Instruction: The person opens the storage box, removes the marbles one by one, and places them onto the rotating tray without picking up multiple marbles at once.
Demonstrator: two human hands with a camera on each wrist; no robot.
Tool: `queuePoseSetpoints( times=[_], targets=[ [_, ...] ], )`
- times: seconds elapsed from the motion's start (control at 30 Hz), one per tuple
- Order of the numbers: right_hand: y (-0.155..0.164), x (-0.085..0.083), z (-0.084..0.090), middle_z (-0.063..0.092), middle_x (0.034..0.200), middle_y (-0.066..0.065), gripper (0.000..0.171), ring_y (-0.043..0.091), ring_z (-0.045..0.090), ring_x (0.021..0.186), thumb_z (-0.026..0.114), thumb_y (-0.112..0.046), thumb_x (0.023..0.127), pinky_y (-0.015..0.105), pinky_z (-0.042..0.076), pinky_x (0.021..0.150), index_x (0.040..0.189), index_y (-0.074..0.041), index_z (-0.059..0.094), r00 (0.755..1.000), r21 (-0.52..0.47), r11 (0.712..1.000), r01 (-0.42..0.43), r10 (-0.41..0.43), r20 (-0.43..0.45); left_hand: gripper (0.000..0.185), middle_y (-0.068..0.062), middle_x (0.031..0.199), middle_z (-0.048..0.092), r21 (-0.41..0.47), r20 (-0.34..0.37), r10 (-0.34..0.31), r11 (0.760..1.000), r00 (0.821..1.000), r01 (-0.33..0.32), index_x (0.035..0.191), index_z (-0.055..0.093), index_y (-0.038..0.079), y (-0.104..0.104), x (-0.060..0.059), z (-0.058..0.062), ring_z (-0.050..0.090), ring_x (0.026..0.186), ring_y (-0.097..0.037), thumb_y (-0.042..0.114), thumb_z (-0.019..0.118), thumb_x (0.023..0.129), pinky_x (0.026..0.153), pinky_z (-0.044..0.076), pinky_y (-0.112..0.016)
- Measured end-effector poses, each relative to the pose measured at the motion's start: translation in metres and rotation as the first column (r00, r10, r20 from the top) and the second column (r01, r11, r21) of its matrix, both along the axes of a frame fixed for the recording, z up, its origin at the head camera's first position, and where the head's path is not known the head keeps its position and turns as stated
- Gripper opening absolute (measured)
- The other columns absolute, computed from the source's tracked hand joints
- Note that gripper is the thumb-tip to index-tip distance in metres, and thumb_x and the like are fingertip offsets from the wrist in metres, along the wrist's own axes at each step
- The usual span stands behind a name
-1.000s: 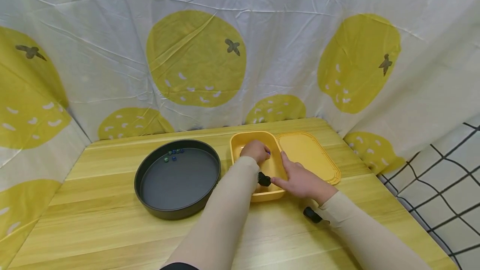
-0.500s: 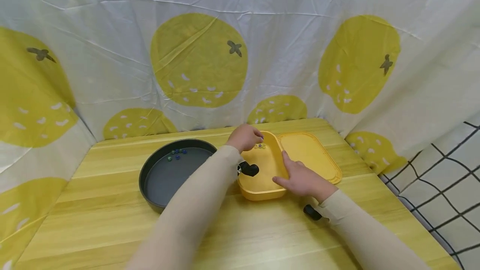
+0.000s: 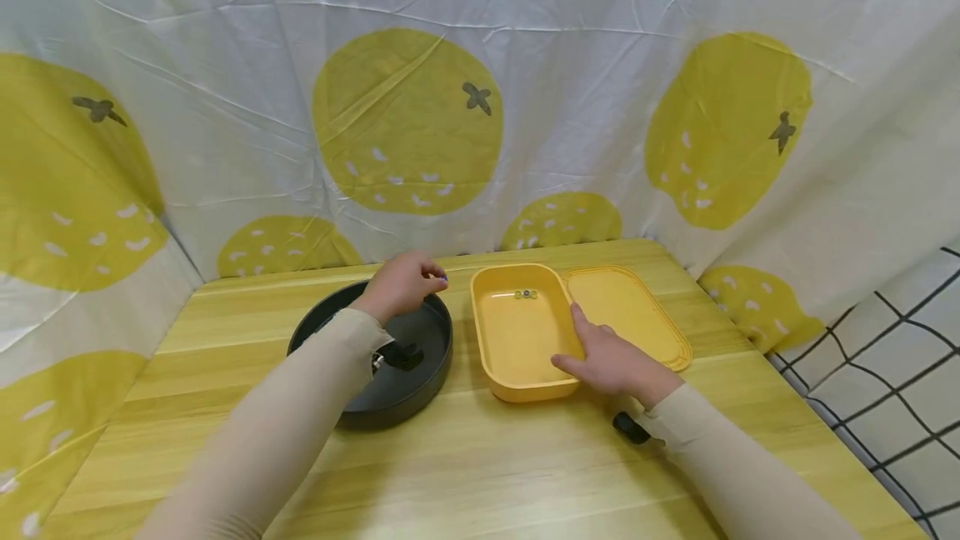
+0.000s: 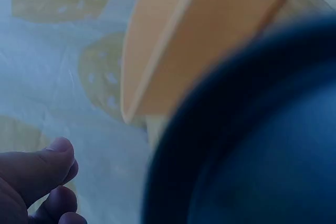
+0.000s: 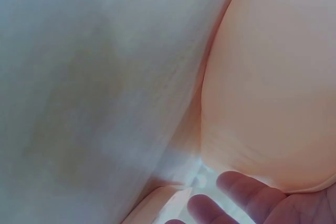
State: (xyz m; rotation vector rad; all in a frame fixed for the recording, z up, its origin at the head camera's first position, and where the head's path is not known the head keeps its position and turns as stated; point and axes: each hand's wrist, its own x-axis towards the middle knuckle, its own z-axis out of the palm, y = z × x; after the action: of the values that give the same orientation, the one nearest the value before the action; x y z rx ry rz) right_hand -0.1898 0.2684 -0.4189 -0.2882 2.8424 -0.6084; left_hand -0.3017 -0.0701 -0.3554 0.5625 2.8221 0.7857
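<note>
Here, several things are hard for me to see. My left hand hovers over the far rim of the dark round pan, fingers curled together at the tips; a small bluish spot shows at the fingertips, but I cannot tell if it is a bead pinched there. My sleeve covers most of the pan's floor. In the left wrist view only a thumb and two fingers appear in the lower left corner, and the pan and the yellow box are blurred. The right wrist view is pale and unsharp, with only fingertips at the bottom.

My right hand lies flat, fingers nearly straight, on the right rim of the yellow box, holding nothing. The box stands near the middle of the table, with its lid just beside it toward the right edge. Some tiny beads rest at the far end of the box.

Half a second ago my left hand was over the far left corner of the box; now it is above the pan. The right hand has stayed in its place.
</note>
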Motion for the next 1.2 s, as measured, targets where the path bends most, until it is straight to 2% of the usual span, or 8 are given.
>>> queuePoseSetpoints(
  times=[0.23,0.47,0.7,1.0,1.2],
  targets=[
    [0.002,0.000,-0.003,0.021,0.171,0.031,0.103,0.058,0.029,0.152,0.054,-0.056,0.106,0.066,0.033,0.120,0.166,0.006,-0.001,1.000,-0.007,1.000,-0.002,0.002,-0.003,0.035,-0.009,0.134,0.073,-0.017,0.066,0.023,1.000,0.998,-0.021,0.134,0.073,0.012,-0.059,0.004,-0.023,0.067,0.125,-0.034,0.031,0.064,0.106,0.103,0.054,-0.051],
    [0.004,0.000,-0.003,0.023,0.169,0.033,0.103,0.058,0.030,0.151,0.055,-0.055,0.106,0.067,0.033,0.120,0.166,0.007,-0.001,1.000,-0.015,1.000,-0.004,0.003,-0.013,0.037,-0.013,0.136,0.072,0.029,0.092,0.065,0.997,0.994,-0.068,0.136,0.072,0.009,-0.092,0.006,-0.037,0.066,0.126,-0.037,0.030,0.064,0.107,0.102,0.054,-0.053],
    [0.001,-0.001,-0.003,0.024,0.168,0.034,0.102,0.058,0.034,0.149,0.056,-0.053,0.105,0.066,0.034,0.119,0.165,0.009,0.001,1.000,-0.029,1.000,-0.011,0.010,-0.026,0.037,-0.016,0.134,0.073,0.059,0.092,0.094,0.993,0.991,-0.099,0.135,0.072,0.007,-0.107,0.010,-0.043,0.065,0.127,-0.039,0.028,0.064,0.106,0.104,0.053,-0.054],
    [0.000,0.000,-0.004,0.023,0.168,0.035,0.103,0.058,0.035,0.149,0.056,-0.054,0.105,0.066,0.034,0.119,0.165,0.010,0.001,1.000,-0.037,0.999,-0.016,0.015,-0.024,0.034,-0.019,0.136,0.071,0.071,0.094,0.116,0.990,0.989,-0.123,0.132,0.073,0.005,-0.110,0.015,-0.049,0.064,0.127,-0.039,0.024,0.064,0.106,0.103,0.053,-0.053],
    [0.002,-0.001,-0.005,0.021,0.169,0.034,0.103,0.058,0.033,0.150,0.056,-0.054,0.105,0.066,0.033,0.120,0.165,0.009,0.000,1.000,-0.039,0.999,-0.013,0.012,-0.027,0.033,-0.019,0.135,0.070,0.067,0.090,0.125,0.989,0.988,-0.131,0.131,0.074,0.006,-0.112,0.013,-0.052,0.063,0.126,-0.038,0.024,0.065,0.105,0.103,0.053,-0.053]
  ],
)
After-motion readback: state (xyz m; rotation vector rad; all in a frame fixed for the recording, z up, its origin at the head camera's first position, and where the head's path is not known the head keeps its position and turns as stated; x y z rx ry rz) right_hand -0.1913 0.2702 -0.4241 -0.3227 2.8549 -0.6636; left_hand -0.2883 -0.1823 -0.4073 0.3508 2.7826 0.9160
